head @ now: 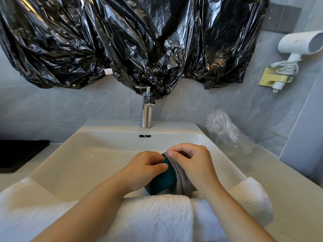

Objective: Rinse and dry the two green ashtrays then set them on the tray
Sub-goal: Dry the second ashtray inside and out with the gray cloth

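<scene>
Over the front of the white sink (73,165), my left hand (145,167) grips a dark green ashtray (161,180) held on edge, thumb across its outer wall. My right hand (190,160) pinches a grey cloth (183,179) that lies against the ashtray's right side. Most of the ashtray's inside is hidden by the cloth and my fingers. Only one green ashtray shows. A black tray (19,152) sits on the counter at the far left.
A chrome faucet (146,112) stands behind the basin, with no water running. White towels (157,217) drape the sink's front edge. Crumpled clear plastic (225,130) lies at the back right. Black plastic sheeting (122,41) covers the wall above; a white hair dryer (300,44) hangs at right.
</scene>
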